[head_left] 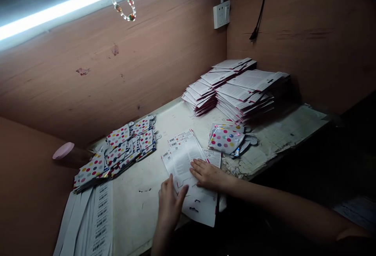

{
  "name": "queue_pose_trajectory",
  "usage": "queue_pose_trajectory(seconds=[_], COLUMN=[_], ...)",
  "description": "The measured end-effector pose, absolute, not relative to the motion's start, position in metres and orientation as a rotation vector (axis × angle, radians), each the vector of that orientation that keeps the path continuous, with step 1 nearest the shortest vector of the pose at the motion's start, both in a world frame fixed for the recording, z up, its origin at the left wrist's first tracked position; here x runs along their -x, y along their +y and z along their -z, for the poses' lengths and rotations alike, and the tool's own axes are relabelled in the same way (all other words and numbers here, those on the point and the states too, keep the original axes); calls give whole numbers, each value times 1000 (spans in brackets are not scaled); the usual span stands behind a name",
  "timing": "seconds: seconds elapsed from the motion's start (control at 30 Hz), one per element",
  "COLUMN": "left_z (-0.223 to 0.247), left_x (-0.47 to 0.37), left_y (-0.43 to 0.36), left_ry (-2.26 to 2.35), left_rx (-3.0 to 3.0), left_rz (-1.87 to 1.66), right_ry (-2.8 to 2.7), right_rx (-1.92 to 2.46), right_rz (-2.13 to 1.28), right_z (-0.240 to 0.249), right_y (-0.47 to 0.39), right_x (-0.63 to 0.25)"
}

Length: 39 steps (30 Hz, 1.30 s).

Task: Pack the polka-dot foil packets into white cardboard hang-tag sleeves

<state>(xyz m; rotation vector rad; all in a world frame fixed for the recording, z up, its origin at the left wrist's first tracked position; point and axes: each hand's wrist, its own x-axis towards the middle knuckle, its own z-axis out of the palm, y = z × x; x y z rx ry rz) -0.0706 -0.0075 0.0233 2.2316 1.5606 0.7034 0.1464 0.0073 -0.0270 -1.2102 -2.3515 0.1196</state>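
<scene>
White printed cards [184, 155], a loose, overlapping bunch of them, are lying near the front edge of the worktable [129, 205], pretty much between both hands. The bottom end of the bunch pokes out past the table edge, with some hang-hole cutouts showing there.

So, the right hand [209, 175] is palm down on the cards, fingers pretty straight, pointing left and just a bit apart. It's open and pressed flat, not pinching anything as far as I can see. That forearm comes in from the right side at a shallow slant, elbow end lower than the wrist.

The left hand [170, 201] is at the left edge of the bunch, forearm coming up steeply from the bottom. Fingers point up and away, thumb sticks out toward the cards, and there's a wide gap between them. Looks open, nothing clamped in it; can't tell if the fingertips are touching the card edge.

Just past the right hand there's a little pile of polka-dot pouches [226, 138]. More dotted pouches [119, 150] are heaped over on the left, above some barcode strips [101, 217]. Big card stacks [243, 91] fill the back corner.
</scene>
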Motion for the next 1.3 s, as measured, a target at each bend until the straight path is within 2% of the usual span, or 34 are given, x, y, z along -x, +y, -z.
queue_pose_trajectory(seconds=[0.17,0.3,0.37,0.47,0.57,0.67,0.83,1.0,1.17,1.3], left_z=[2,-12,-18,-18,-8,0,-2,-11,-10,-12], left_x=[44,39,36,27,16,10,6,1,0,8], left_y=[15,9,3,-13,-31,-47,-56,-53,-64,-88], left_ry=[1976,1892,1714,1527,1436,1405,1587,1538,1693,1231], left_rx=[-2192,-1910,-1617,-1223,-1110,-1113,-930,-882,-933,-871], left_rz=[-631,-840,-1054,-1306,-1338,-1323,-1616,-1405,-1316,-1102], right_ry=[-2333,-1923,-1474,-762,-342,-171,7,96,22,-29], right_rx=[1205,1294,1264,976,650,557,527,486,477,508], right_rz=[-217,-383,-688,-1318,-1611,-1723,-1759,-1806,-1786,-1787], right_z=[27,20,10,-8,-22,-31,-39,-43,-47,-47], right_y=[7,-20,-39,-59,-64,-63,-67,-64,-65,-68], right_x=[-149,-143,-135,-125,-121,-122,-123,-123,-115,-116])
